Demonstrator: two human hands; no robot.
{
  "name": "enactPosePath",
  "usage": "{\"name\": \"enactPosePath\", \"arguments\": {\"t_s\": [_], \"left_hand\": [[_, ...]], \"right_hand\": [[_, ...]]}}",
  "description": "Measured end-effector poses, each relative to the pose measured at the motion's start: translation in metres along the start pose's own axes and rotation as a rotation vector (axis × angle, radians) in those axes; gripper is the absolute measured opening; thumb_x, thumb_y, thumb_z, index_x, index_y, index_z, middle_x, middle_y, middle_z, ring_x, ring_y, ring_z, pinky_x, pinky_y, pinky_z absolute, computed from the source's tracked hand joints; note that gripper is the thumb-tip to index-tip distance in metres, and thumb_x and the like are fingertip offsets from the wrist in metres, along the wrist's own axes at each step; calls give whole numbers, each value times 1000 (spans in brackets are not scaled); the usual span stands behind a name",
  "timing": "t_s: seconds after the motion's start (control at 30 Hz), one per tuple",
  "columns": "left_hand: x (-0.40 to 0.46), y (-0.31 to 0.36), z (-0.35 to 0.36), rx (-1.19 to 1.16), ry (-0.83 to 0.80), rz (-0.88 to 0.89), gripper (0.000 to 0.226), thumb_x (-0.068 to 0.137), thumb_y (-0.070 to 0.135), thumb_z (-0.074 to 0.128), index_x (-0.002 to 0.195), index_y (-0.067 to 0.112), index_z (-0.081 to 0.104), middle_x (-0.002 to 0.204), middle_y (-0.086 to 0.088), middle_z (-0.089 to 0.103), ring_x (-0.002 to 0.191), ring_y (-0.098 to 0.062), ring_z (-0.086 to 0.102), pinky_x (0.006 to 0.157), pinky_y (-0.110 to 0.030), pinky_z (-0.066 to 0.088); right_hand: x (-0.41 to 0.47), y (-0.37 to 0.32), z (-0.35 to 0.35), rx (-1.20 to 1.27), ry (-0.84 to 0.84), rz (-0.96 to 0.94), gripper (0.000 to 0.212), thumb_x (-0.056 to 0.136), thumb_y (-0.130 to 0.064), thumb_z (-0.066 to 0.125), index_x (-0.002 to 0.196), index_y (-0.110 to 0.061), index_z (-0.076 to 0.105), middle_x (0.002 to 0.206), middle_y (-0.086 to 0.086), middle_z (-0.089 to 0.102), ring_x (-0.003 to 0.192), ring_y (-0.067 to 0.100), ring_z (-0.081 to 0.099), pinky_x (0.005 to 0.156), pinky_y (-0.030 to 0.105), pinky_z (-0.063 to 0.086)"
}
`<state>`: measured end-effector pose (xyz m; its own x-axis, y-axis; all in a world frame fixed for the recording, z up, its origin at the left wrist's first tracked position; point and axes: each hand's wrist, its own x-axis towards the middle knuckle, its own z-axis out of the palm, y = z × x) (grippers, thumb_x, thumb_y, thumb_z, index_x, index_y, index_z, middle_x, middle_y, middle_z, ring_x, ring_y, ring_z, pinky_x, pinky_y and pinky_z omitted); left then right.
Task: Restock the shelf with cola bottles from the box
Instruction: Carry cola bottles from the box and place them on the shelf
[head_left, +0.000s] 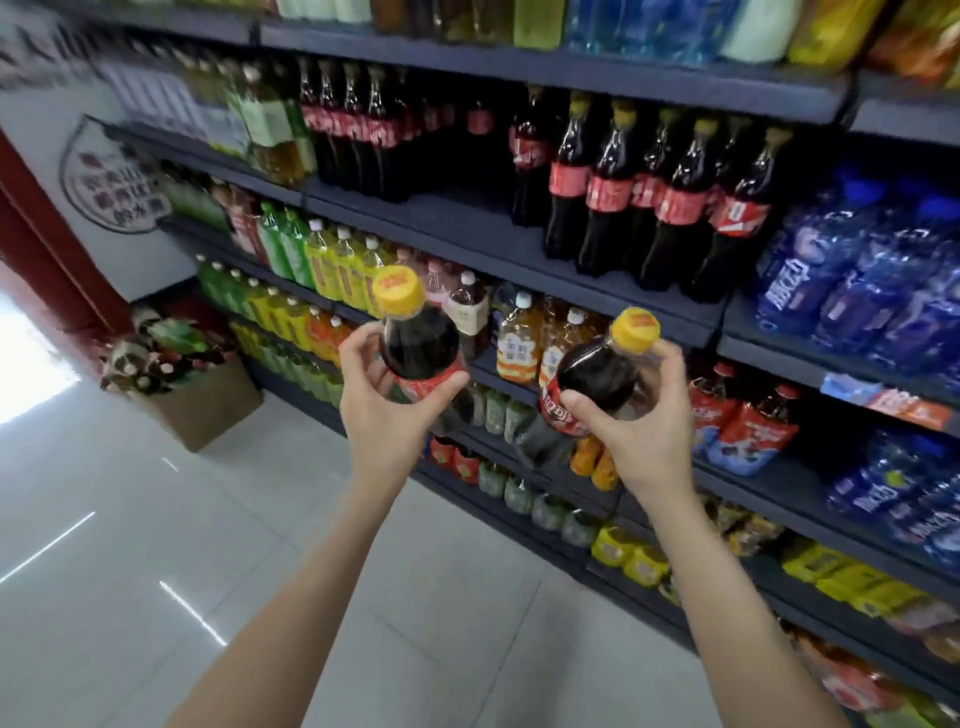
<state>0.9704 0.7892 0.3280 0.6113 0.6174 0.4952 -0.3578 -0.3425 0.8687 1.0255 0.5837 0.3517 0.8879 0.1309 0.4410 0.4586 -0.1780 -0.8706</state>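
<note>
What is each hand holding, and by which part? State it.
The left hand grips one cola bottle around its labelled middle. The right hand grips another cola bottle around its shoulder and label.

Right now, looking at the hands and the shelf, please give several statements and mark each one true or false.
1. Each hand holds a cola bottle. True: the left hand holds one bottle, the right hand another.
2. Both held bottles have red caps. False: both caps are yellow.
3. The cola shelf has a bare gap between bottle groups. True.
4. The cardboard box stands on a shelf. False: it stands on the floor.
</note>
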Motion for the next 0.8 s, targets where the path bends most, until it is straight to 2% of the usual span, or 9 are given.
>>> {"name": "enactPosePath", "arguments": {"t_s": [0.1, 0.2, 0.33, 0.43, 0.5, 0.6, 0.7, 0.8], "left_hand": [[76, -26, 15, -28, 1, 50, 71, 66, 21, 85, 120, 23, 39, 120, 15, 48, 112, -4, 56, 95, -24, 48], [153, -61, 35, -77, -52, 89, 68, 70, 14, 83, 122, 14, 38, 119, 15, 46, 110, 5, 54, 92, -15, 45], [247, -121, 64, -85, -133, 110, 67, 71, 21, 83, 123, 16, 40, 118, 17, 47, 109, 4, 54, 94, -19, 46], [308, -161, 84, -112, -201, 95, 68, 71, 24, 84, 123, 19, 41, 117, 12, 50, 111, -1, 54, 98, -23, 46], [348, -183, 97, -125, -249, 102, 69, 70, 29, 84, 124, 22, 42, 119, 7, 53, 114, -8, 55, 100, -32, 47], [402, -209, 121, -151, -317, 86, 72, 66, 39, 85, 123, 28, 43, 123, 4, 58, 116, -12, 57, 99, -42, 48], [441, -225, 151, -187, -361, 46, 74, 62, 43, 84, 123, 25, 45, 121, 2, 60, 113, -12, 59, 99, -41, 48], [466, -237, 179, -195, -405, 40, 75, 65, 46, 82, 125, 20, 45, 120, 1, 61, 111, -12, 59, 99, -35, 47]], "right_hand": [[57, 7, 37, 16, 71, -77, 60, 68, -21, 84, 113, -23, 45, 114, 4, 58, 110, 14, 56, 97, 26, 44], [111, 16, 78, 51, 149, -130, 59, 70, -19, 83, 114, -18, 44, 112, 6, 57, 109, 19, 57, 96, 31, 46], [175, 30, 137, 44, 268, -166, 58, 72, -17, 82, 114, -17, 43, 111, 4, 57, 107, 15, 57, 95, 29, 46], [219, 39, 181, -3, 371, -163, 56, 72, -19, 82, 112, -25, 43, 109, -6, 54, 107, 12, 55, 98, 32, 45], [247, 45, 207, -18, 441, -160, 60, 71, -21, 82, 112, -34, 41, 111, -8, 53, 109, 12, 54, 100, 32, 43], [286, 54, 239, -66, 503, -153, 63, 70, -20, 83, 116, -28, 40, 112, -15, 52, 109, 2, 53, 100, 21, 41], [316, 64, 257, -130, 561, -135, 65, 70, -16, 83, 115, -29, 39, 113, -19, 50, 107, -12, 48, 96, 9, 36], [341, 74, 265, -194, 588, -121, 65, 70, -18, 83, 119, -28, 41, 115, -18, 52, 110, -7, 49, 100, 14, 37]]}}
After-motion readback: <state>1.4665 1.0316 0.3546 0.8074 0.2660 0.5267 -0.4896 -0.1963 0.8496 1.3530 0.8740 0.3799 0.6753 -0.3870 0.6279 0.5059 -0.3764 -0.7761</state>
